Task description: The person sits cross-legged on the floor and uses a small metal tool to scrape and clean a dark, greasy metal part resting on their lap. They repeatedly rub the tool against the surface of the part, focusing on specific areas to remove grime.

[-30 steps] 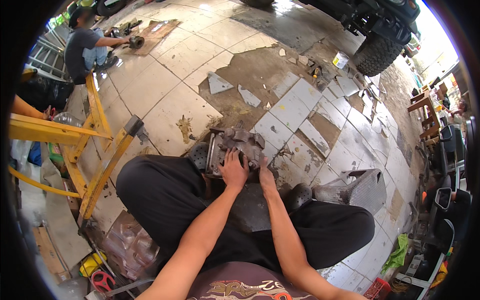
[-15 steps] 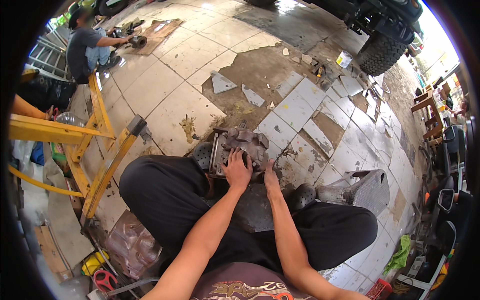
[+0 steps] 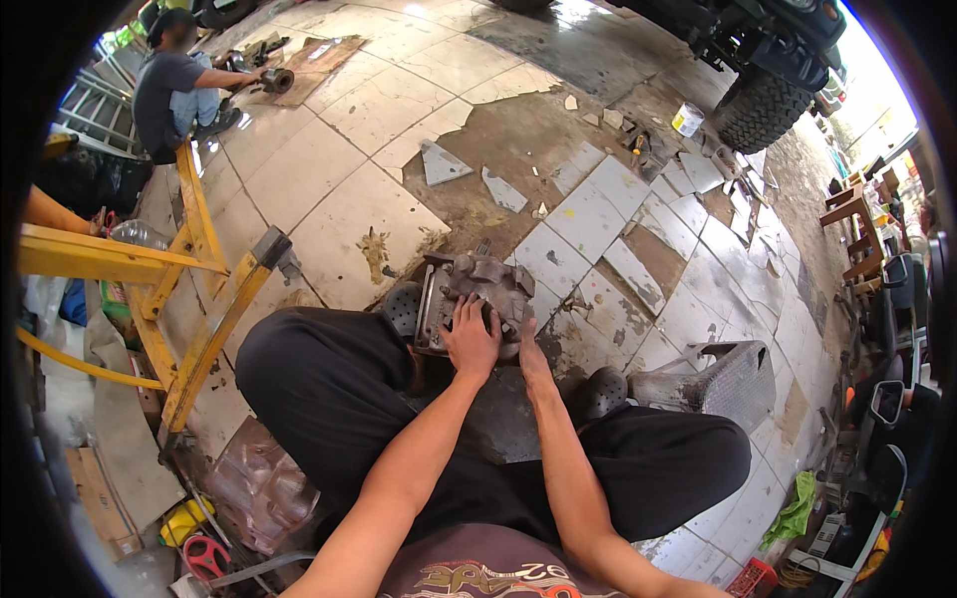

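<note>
My right hand point(image 3: 531, 354) has shifted slightly inward, closer against the right side of the casting point(image 3: 478, 271); my left hand point(image 3: 472, 337) and the casting itself look nearly unmoved. The casting sits low in front of me, just ahead of my bent legs; its underside is hidden, so I cannot tell what it rests on.

My left hand lies palm down on the casting's near upper face, fingers a little spread, pressed on it rather than wrapped round anything. My right hand is nearly straight, set along its right flank; its fingers are partly hidden, so I cannot tell whether they hook underneath.

I judge the step in hand to be steadying the casting, one hand above and one at the side. Turning or lifting it would call for a surer hold low on both sides, since a flat left palm carries no weight.

One clog point(image 3: 402, 309) is just left of the casting, the other point(image 3: 602, 391) to its right and nearer me. Further right of it stands a grey stool point(image 3: 733, 384); well left, a yellow stand point(image 3: 204, 344). A second casting point(image 3: 261, 488) lies left of the first and nearer me. Beyond it are broken tiles point(image 3: 444, 164), and far off to its left a co-worker point(image 3: 159, 95) reaches to a round metal part point(image 3: 276, 81).
</note>
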The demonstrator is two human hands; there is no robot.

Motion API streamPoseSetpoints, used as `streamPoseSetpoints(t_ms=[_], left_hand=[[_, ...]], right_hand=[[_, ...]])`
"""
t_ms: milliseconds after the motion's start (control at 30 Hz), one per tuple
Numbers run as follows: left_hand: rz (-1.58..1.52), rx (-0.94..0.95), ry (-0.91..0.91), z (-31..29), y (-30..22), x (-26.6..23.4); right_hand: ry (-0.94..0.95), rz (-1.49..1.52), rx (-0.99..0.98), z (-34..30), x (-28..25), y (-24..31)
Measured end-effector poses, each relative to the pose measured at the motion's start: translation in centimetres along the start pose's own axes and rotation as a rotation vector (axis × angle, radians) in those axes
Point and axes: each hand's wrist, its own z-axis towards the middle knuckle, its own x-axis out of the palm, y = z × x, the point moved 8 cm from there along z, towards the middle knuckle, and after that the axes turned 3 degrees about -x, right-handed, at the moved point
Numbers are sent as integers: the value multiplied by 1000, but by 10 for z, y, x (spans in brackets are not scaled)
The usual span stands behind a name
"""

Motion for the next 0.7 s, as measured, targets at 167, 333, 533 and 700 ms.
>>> streamPoseSetpoints(t_ms=[167, 333, 533, 700], left_hand=[[-6, 8, 9, 1, -7, 6], [9, -4, 15, 2, -4, 3], [-8, 9, 4, 1, -5, 3], [-15, 7, 10, 1, -5, 5]], right_hand=[[-11, 67, 80, 26, -9, -33], [60, 139, 106, -1, 11, 12], [86, 122, 115, -6, 2, 3], [98, 137, 52, -13, 8, 13]])
